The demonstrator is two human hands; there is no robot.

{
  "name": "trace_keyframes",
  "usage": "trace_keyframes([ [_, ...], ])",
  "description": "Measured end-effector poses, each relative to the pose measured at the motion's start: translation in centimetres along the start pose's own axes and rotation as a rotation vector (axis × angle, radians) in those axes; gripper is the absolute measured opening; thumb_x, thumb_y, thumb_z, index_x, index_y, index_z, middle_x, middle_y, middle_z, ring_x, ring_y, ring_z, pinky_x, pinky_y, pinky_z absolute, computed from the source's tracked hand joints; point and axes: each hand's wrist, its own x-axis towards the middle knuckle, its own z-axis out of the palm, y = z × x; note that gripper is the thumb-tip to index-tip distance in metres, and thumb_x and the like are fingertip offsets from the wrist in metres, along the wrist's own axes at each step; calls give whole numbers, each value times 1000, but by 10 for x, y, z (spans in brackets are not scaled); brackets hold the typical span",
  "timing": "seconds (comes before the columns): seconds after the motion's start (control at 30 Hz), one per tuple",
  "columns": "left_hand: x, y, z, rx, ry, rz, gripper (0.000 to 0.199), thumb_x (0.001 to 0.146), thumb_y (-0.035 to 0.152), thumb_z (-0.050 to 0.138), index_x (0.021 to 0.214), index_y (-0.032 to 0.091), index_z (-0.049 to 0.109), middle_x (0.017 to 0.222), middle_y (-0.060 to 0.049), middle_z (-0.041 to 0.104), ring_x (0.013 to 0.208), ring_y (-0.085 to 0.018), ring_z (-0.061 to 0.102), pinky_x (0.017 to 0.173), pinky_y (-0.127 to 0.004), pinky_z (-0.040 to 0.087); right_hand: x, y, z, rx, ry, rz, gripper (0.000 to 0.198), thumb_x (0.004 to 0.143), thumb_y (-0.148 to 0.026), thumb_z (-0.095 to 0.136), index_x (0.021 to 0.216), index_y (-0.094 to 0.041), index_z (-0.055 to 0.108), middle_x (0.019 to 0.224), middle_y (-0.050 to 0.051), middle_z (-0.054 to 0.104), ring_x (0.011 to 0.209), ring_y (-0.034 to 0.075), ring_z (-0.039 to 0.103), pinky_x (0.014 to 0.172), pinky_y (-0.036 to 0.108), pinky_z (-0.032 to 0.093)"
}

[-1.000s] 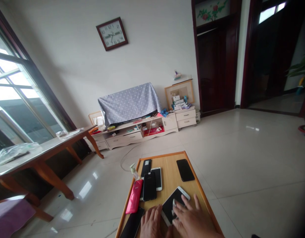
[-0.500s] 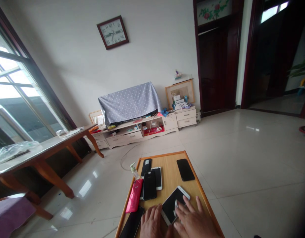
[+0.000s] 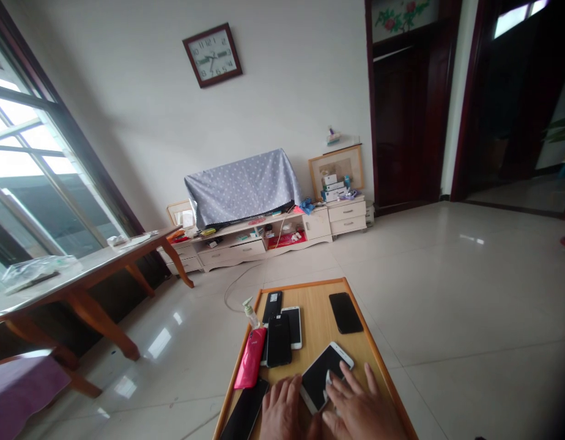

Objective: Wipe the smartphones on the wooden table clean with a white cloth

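A white smartphone with a dark screen lies face up and slantwise on the wooden table. My left hand is closed at its lower left edge, fingers bent along the side and thumb near the bottom corner. My right hand lies over the phone's lower right part. Its outer fingers are spread, while the others press a small white piece of tissue or cloth on the screen; most of that piece is hidden. Left of my hands are a dark phone and a pink phone.
A black phone overlaps another white phone; a dark phone lies behind. One more black phone is at the table's right. A pump bottle stands at the left rim. The small table has a raised edge.
The view has shifted slightly. Both hands and the phones keep nearly the same places on the table.
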Motion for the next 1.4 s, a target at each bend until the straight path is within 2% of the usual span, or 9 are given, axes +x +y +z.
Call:
trace_keyframes([
  [0.17, -2, 3, 0, 22, 16, -23, 74, 75, 49, 56, 144, 24, 49, 147, -6, 53, 138, -29, 41, 115, -40, 27, 11, 19, -16, -124, 134, 177, 55, 100, -58, 36, 138, -27, 60, 148, 7, 51, 147, 41, 26, 115, 73, -2],
  [0.43, 6, -14, 8, 5, -75, -8, 77, 73, 48, 58, 146, 28, 45, 151, -2, 49, 141, -25, 38, 114, -35, 29, 8, -30, 3, 95, -139, -102, 46, 99, -57, 41, 140, -41, 55, 147, 0, 51, 144, 39, 32, 115, 73, 11],
  [0.6, 2, -6, 3, -9, 4, 4, 73, 77, 53, 54, 145, 26, 47, 150, -5, 50, 141, -28, 38, 116, -38, 26, 21, 1, -14, -82, 136, 125, 52, 100, -58, 36, 138, -31, 60, 146, 6, 53, 147, 40, 27, 114, 75, 4],
  [0.7, 2, -6, 3, -27, 2, -5, 74, 76, 54, 56, 145, 26, 48, 149, -5, 52, 141, -28, 38, 115, -40, 26, 26, 10, -13, -135, 184, 198, 57, 100, -61, 34, 138, -28, 60, 148, 8, 51, 147, 41, 25, 114, 74, 5],
  [0.9, 7, -21, 12, -22, -27, 26, 73, 74, 46, 57, 145, 29, 47, 149, -4, 52, 138, -27, 42, 112, -37, 31, 18, -29, 10, 75, -107, -123, 55, 99, -63, 38, 146, -37, 48, 151, 4, 47, 143, 40, 34, 113, 76, 13],
  [0.97, 6, -22, 12, -18, -21, 38, 73, 75, 44, 56, 145, 29, 46, 149, -3, 52, 137, -27, 42, 111, -36, 31, 17, -32, 9, 96, -110, -152, 53, 99, -62, 37, 145, -39, 48, 149, 3, 49, 143, 40, 34, 113, 77, 11],
  [1.13, 1, -8, 4, -7, 7, 7, 74, 76, 53, 56, 144, 25, 48, 149, -6, 51, 139, -30, 40, 114, -41, 28, 33, -3, -7, -86, 112, 116, 52, 101, -57, 34, 140, -32, 57, 149, 5, 51, 146, 40, 28, 113, 74, 4],
  [1.23, 1, -6, 0, -11, -21, -8, 74, 76, 52, 56, 145, 25, 48, 149, -6, 51, 140, -30, 39, 115, -41, 28, 39, -1, -7, -119, 131, 186, 53, 100, -56, 35, 139, -30, 58, 150, 7, 49, 147, 40, 26, 114, 73, 3],
  [1.4, 4, -17, 5, -27, -39, 16, 70, 77, 42, 52, 146, 28, 46, 150, -2, 51, 138, -26, 41, 113, -37, 30, 29, -40, 10, 75, -56, -41, 46, 100, -51, 41, 143, -39, 51, 151, 1, 48, 145, 37, 32, 116, 71, 7],
])
